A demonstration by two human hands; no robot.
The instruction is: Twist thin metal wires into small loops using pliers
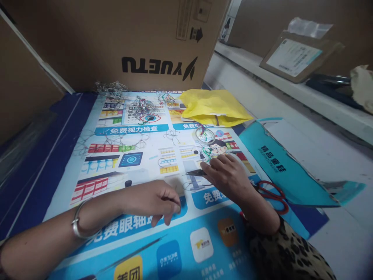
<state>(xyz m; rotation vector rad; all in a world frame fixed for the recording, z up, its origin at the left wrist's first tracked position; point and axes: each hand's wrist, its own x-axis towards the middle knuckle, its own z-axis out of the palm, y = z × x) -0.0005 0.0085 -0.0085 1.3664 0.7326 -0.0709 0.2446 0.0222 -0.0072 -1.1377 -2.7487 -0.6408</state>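
Observation:
My right hand (227,175) is closed on a dark, pointed metal tool (196,172), whose tip points left. To its left, my left hand (164,200) hangs low over the printed sheet with its fingers curled together; anything in them is too small to make out. A silver bangle (76,223) circles the left wrist. Thin wire, faint against the sheet, lies between the hands. Just beyond the right hand are a clear ring-shaped roll (205,135) and some green wire (207,151). Red-handled scissors (274,196) lie beside the right forearm, partly hidden by it.
Tangled wire pieces (141,107) lie at the sheet's back, with loose wire loops (116,139) nearer. A yellow bag (214,107) and a teal box piece (279,167) are at the right. A large cardboard box (140,39) stands behind; a ledge (250,62) holds a labelled package (294,58).

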